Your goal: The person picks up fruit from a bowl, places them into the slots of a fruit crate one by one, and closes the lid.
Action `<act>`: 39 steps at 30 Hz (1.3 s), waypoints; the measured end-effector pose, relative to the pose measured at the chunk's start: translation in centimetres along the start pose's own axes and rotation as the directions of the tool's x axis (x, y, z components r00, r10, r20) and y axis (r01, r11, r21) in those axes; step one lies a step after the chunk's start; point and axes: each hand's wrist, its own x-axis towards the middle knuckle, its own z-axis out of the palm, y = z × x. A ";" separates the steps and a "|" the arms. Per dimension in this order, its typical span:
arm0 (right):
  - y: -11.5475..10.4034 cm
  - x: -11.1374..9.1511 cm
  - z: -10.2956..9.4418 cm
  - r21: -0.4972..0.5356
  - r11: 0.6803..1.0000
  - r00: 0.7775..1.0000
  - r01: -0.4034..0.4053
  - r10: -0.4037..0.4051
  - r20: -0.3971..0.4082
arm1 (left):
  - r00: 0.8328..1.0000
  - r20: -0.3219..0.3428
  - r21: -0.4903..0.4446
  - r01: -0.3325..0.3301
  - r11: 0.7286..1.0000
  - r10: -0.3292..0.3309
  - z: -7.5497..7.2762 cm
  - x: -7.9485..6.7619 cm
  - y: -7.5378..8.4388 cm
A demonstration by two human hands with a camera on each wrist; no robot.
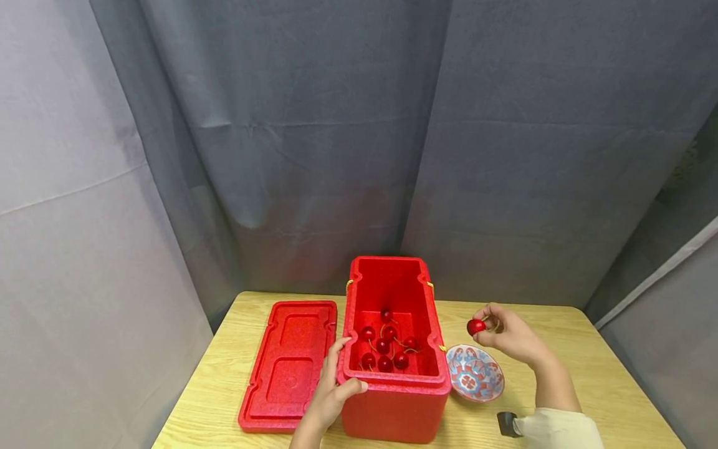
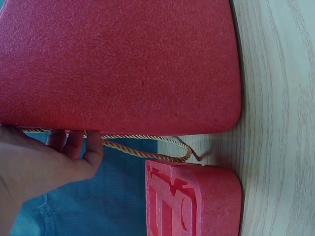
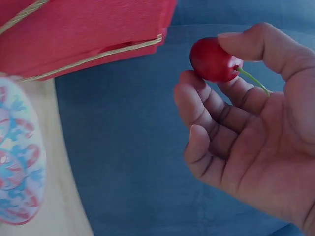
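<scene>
An uncovered red foam box (image 1: 392, 415) stands on the table with several cherries (image 1: 384, 347) on its floor. My left hand (image 1: 331, 393) holds the box's near left corner, thumb over the front rim. Seen from the left wrist, the fingers of this left hand (image 2: 74, 152) bend against the box wall (image 2: 123, 64), beside a gold rope (image 2: 147, 147). My right hand (image 1: 507, 333) pinches a red cherry (image 1: 475, 327) above a patterned bowl (image 1: 475, 374). In the right wrist view, thumb and fingertips grip the cherry (image 3: 211, 60), its green stem towards the palm.
A red lid (image 1: 291, 374) with recessed panels lies on the wooden table (image 1: 213, 386), left of the box. The bowl sits close against the box's right side. Grey curtains (image 1: 314, 156) hang behind the table and along both sides.
</scene>
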 end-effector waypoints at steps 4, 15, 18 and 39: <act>-1.1 0.7 -0.7 -0.018 0.999 0.999 0.036 -0.036 0.028 | 1.000 0.004 -0.002 0.007 1.000 -0.007 0.0 0.0 0.0; -3.9 2.9 -1.5 -0.044 0.993 0.989 0.113 -0.108 0.102 | 1.000 -0.002 0.014 0.002 1.000 -0.002 0.0 0.0 -0.1; -4.4 3.5 -1.4 -0.035 0.995 0.987 0.091 -0.085 0.136 | 1.000 -0.003 0.017 0.007 1.000 -0.007 0.0 0.0 0.0; -9.0 8.9 1.2 -0.013 0.998 0.965 0.056 -0.051 0.257 | 1.000 0.012 0.017 0.007 1.000 -0.007 -0.2 0.1 0.1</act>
